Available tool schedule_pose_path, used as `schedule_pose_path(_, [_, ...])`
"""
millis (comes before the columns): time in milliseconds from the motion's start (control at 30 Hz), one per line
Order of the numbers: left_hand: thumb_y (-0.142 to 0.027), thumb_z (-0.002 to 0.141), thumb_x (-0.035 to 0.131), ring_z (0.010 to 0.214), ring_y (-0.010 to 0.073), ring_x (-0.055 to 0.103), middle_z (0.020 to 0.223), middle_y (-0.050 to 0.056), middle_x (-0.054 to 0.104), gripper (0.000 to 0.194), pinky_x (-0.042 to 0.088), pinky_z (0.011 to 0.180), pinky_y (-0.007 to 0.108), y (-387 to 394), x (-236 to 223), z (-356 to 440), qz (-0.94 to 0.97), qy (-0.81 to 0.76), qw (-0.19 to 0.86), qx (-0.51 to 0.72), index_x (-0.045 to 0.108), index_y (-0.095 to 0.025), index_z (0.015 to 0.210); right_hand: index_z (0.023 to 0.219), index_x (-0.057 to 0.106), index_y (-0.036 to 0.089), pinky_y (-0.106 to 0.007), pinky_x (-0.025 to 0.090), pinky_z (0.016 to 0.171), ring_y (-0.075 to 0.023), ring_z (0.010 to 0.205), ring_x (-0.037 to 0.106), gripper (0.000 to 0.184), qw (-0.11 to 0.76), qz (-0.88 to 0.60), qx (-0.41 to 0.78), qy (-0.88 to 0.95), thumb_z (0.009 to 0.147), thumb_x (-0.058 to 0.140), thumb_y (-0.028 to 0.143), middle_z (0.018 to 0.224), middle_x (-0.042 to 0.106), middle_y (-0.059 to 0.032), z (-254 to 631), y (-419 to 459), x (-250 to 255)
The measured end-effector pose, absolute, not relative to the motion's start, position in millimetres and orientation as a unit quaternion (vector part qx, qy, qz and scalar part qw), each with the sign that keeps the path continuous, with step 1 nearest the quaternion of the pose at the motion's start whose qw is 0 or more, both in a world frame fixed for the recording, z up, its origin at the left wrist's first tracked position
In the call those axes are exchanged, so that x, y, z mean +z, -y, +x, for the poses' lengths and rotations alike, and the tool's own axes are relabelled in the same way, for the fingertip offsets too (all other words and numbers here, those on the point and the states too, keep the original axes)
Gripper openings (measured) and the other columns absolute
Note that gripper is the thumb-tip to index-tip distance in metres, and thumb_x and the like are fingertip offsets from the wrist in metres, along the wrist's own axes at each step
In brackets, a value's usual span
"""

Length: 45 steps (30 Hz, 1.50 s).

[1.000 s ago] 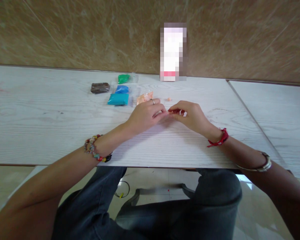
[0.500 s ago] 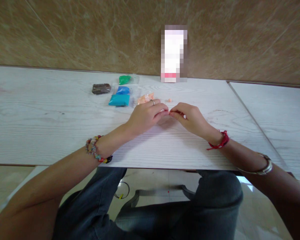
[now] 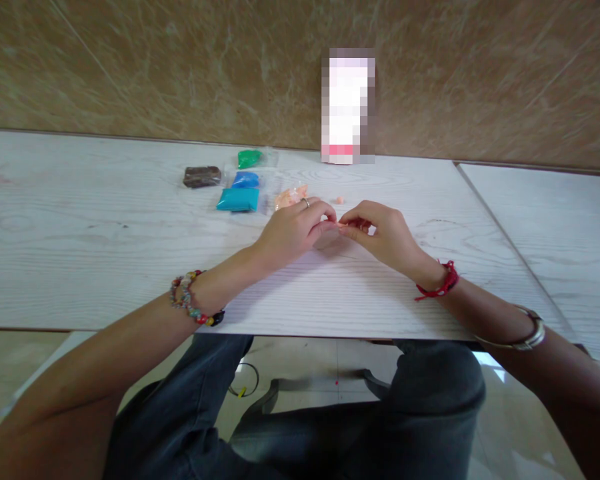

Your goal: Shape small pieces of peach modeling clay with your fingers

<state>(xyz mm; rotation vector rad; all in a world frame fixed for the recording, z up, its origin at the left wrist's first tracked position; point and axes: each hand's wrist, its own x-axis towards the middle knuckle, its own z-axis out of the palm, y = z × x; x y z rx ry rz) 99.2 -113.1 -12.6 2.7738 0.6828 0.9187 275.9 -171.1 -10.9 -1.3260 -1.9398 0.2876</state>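
Note:
Between the fingertips of both hands is a tiny piece of peach modelling clay (image 3: 339,225), largely covered by the fingers. My left hand (image 3: 295,230), with a ring on one finger, pinches it from the left. From the other side my right hand (image 3: 383,233) pinches it with thumb and fingers. Just beyond the fingertips a small peach clay ball (image 3: 339,200) lies on the white table (image 3: 130,267). A clear packet of peach clay (image 3: 291,197) lies behind my left hand, which partly hides it.
To the left lie packets of turquoise clay (image 3: 237,199), blue clay (image 3: 245,180), green clay (image 3: 249,159) and brown clay (image 3: 203,177). A blurred-out bright upright object (image 3: 345,107) leans at the marbled wall (image 3: 180,73). A seam crosses the table on the right.
The right hand's fingers have shifted slightly, with a wider gap showing between them and the thumb. Both hands stay in place at the peach clay piece.

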Motion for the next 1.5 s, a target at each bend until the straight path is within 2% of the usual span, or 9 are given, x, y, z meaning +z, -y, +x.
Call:
schedule_pose_path(333, [-0.024, 0.086, 0.052, 0.076, 0.0109, 0.057, 0.079, -0.001, 0.062, 0.011, 0.041, 0.078, 0.024, 113.3, -10.5, 99.4, 0.907, -0.218, 0.078, 0.352, 0.057, -0.015, 0.085, 0.078, 0.068, 0.017, -0.025, 0.04, 0.057, -0.0106, 0.062, 0.052, 0.01, 0.426, -0.526, 0.122, 0.726, 0.077, 0.061, 0.025, 0.073, 0.064, -0.0021, 274.5, 172.1, -11.8])
schedule_pose_path(500, [-0.021, 0.084, 0.053, 0.068, 0.0104, 0.052, 0.067, -0.003, 0.056, 0.009, 0.04, 0.076, 0.024, 115.5, -8.6, 99.4, 0.906, -0.215, 0.085, 0.355, 0.06, -0.016, 0.08, 0.076, 0.068, 0.018, -0.027, 0.043, 0.06, -0.0122, 0.066, 0.056, 0.013, 0.457, -0.523, 0.181, 0.696, 0.075, 0.064, 0.03, 0.074, 0.066, -0.0022, 273.2, 171.5, -14.8])
schedule_pose_path(667, [-0.026, 0.082, 0.056, 0.06, 0.0099, 0.046, 0.06, -0.004, 0.048, 0.011, 0.04, 0.074, 0.026, 110.8, -7.1, 98.8, 0.901, -0.237, 0.102, 0.349, 0.062, -0.018, 0.082, 0.073, 0.068, 0.017, -0.027, 0.042, 0.058, -0.0117, 0.062, 0.055, 0.021, 0.493, -0.519, 0.249, 0.652, 0.07, 0.067, 0.038, 0.071, 0.066, -0.0023, 272.3, 168.3, -19.6])
schedule_pose_path(833, [-0.028, 0.08, 0.059, 0.074, 0.0132, 0.051, 0.082, 0.001, 0.053, 0.02, 0.04, 0.069, 0.026, 98.0, -9.5, 92.0, 0.904, -0.333, 0.049, 0.264, 0.062, -0.017, 0.096, 0.075, 0.068, 0.016, -0.026, 0.04, 0.055, -0.011, 0.059, 0.053, 0.017, 0.485, -0.57, 0.229, 0.623, 0.071, 0.064, 0.032, 0.069, 0.065, -0.0018, 277.5, 162.3, -21.4])
schedule_pose_path(967, [-0.03, 0.082, 0.053, 0.082, 0.018, 0.053, 0.098, 0.008, 0.053, 0.02, 0.042, 0.067, 0.029, 97.2, -14.3, 90.4, 0.914, -0.377, 0.004, 0.151, 0.064, -0.014, 0.082, 0.074, 0.069, 0.016, -0.025, 0.04, 0.058, -0.0115, 0.06, 0.054, 0.009, 0.425, -0.6, 0.193, 0.65, 0.072, 0.063, 0.022, 0.069, 0.066, -0.002, 280.5, 161.0, -19.3])
schedule_pose_path(1067, [-0.023, 0.082, 0.049, 0.089, 0.0204, 0.054, 0.1, 0.01, 0.054, 0.017, 0.044, 0.074, 0.032, 99.9, -16.7, 92.2, 0.91, -0.384, 0.013, 0.153, 0.06, -0.013, 0.074, 0.074, 0.069, 0.016, -0.025, 0.04, 0.059, -0.0115, 0.062, 0.054, 0.007, 0.388, -0.597, 0.145, 0.687, 0.072, 0.064, 0.019, 0.071, 0.066, -0.0024, 280.4, 162.5, -17.4])
schedule_pose_path(1200, [-0.017, 0.081, 0.047, 0.1, 0.021, 0.054, 0.103, 0.01, 0.057, 0.01, 0.043, 0.086, 0.036, 103.1, -15.5, 94.6, 0.91, -0.359, 0.059, 0.2, 0.056, -0.014, 0.079, 0.077, 0.07, 0.018, -0.025, 0.04, 0.059, -0.0105, 0.061, 0.051, 0.009, 0.365, -0.54, 0.079, 0.754, 0.076, 0.062, 0.023, 0.074, 0.063, -0.0028, 277.7, 166.2, -17.6])
schedule_pose_path(1333, [-0.018, 0.081, 0.046, 0.071, 0.0141, 0.058, 0.076, 0.003, 0.062, 0.009, 0.046, 0.067, 0.028, 107.8, -12.0, 97.7, 0.895, -0.344, 0.201, 0.203, 0.055, -0.014, 0.081, 0.081, 0.07, 0.019, -0.026, 0.043, 0.064, -0.013, 0.072, 0.055, 0.015, 0.338, -0.485, 0.034, 0.806, 0.082, 0.057, 0.026, 0.085, 0.063, -0.0058, 273.9, 170.0, -20.4])
schedule_pose_path(1500, [-0.019, 0.078, 0.049, 0.059, 0.0102, 0.057, 0.068, 0.0, 0.061, 0.009, 0.046, 0.058, 0.024, 106.3, -13.9, 101.4, 0.841, -0.332, 0.362, 0.228, 0.056, -0.014, 0.077, 0.082, 0.068, 0.014, -0.029, 0.043, 0.069, -0.0177, 0.08, 0.058, 0.021, 0.277, -0.491, -0.014, 0.826, 0.085, 0.051, 0.025, 0.093, 0.065, -0.011, 273.6, 171.3, -22.4])
